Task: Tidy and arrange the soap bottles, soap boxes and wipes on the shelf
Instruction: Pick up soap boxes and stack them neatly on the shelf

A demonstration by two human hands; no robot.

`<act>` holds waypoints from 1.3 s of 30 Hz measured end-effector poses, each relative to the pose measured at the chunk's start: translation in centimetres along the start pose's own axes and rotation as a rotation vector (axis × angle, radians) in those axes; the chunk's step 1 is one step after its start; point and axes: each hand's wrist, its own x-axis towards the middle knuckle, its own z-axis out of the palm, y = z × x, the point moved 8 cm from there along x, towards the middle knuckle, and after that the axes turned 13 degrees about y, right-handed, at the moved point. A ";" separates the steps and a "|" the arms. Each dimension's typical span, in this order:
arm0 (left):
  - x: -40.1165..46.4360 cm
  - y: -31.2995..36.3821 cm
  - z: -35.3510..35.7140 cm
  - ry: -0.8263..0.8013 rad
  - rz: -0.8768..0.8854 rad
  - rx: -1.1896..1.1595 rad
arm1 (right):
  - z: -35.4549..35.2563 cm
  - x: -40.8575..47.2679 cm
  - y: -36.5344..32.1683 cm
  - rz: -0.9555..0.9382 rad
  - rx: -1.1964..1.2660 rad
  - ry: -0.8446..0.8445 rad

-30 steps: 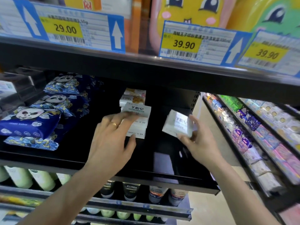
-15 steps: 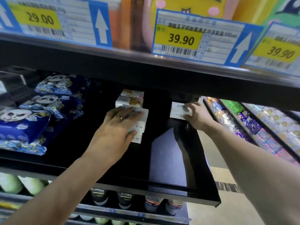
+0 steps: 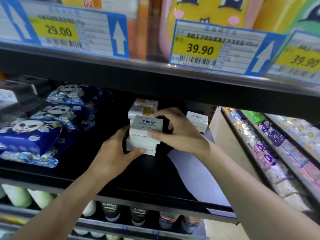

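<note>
A stack of three white soap boxes (image 3: 144, 135) stands mid-shelf on the black shelf (image 3: 155, 186). My left hand (image 3: 114, 153) grips the stack's lower left side, thumb under the bottom box. My right hand (image 3: 178, 132) holds the stack's right side, fingers curled over the top box and thumb on the middle one. Behind the stack are two white-and-orange soap boxes (image 3: 144, 108), one on the other. A single white soap box (image 3: 197, 121) lies at the shelf's back right. Blue panda wipes packs (image 3: 34, 134) are piled at the left.
Price tags (image 3: 207, 47) hang on the upper shelf edge, with cartoon bottles (image 3: 207, 9) above. Below are dark tubes (image 3: 138, 217) and pale green bottles (image 3: 17, 196). An aisle shelf of colourful packs (image 3: 277, 144) runs off to the right.
My right hand left the single white box at the back right and came to the stack's right side. My left hand slid from the top of the stack to its lower left.
</note>
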 end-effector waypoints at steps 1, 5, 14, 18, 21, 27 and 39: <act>0.1 0.2 0.0 -0.001 -0.002 -0.018 | 0.8 -0.2 -0.1 -0.005 -0.026 -0.062; 0.5 0.1 0.2 0.016 0.026 0.021 | 0.9 -0.7 0.0 0.010 0.030 -0.057; -1.4 5.2 6.2 -0.082 0.127 -0.020 | -7.8 -2.0 9.3 0.207 -0.077 0.256; -0.4 8.0 10.4 -0.131 0.162 0.012 | -9.5 -0.1 11.6 0.342 -0.179 0.210; 0.6 9.2 12.8 -0.122 0.160 0.110 | -9.8 1.2 13.4 0.393 -0.253 0.123; 1.4 9.8 15.4 -0.007 0.101 0.227 | -9.5 3.0 13.0 0.346 -0.450 0.014; 4.2 8.2 19.9 -0.171 0.027 0.150 | -8.4 3.5 14.6 0.372 -0.506 -0.026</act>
